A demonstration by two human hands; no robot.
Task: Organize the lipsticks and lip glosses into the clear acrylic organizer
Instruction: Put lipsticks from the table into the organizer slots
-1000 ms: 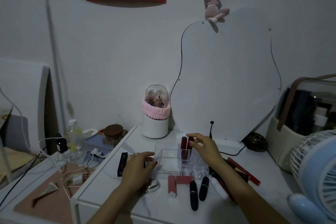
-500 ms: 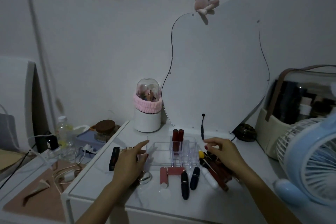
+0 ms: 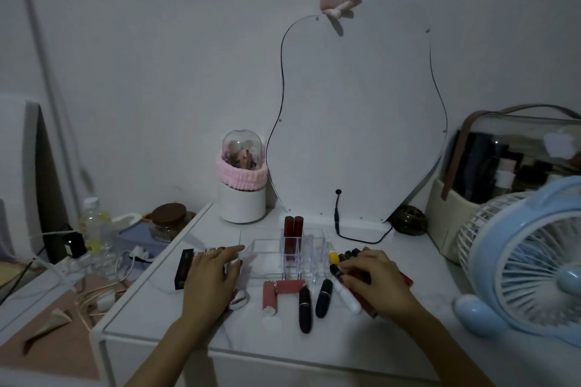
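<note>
The clear acrylic organizer (image 3: 267, 253) stands mid-table, with two dark red lipsticks (image 3: 293, 229) upright in a back slot. My left hand (image 3: 213, 276) rests with straight fingers against its left wall. My right hand (image 3: 377, 280) lies over a pile of dark lip glosses (image 3: 349, 256) to the organizer's right, fingers curled onto them; I cannot tell whether any tube is gripped. In front lie two pink-red tubes (image 3: 276, 291), two black lipsticks (image 3: 314, 300) and a white tube (image 3: 347, 295).
A black-and-red box (image 3: 185, 267) lies left of my left hand. Behind stand a white holder with a pink band (image 3: 242, 185) and a mirror (image 3: 355, 122). A blue fan (image 3: 528, 258) and a storage case (image 3: 515, 160) crowd the right. Cables and a bottle (image 3: 94, 229) sit lower left.
My right hand left the two upright red lipsticks in the organizer and moved right and down onto the lip gloss pile. My left hand stayed by the organizer's left wall.
</note>
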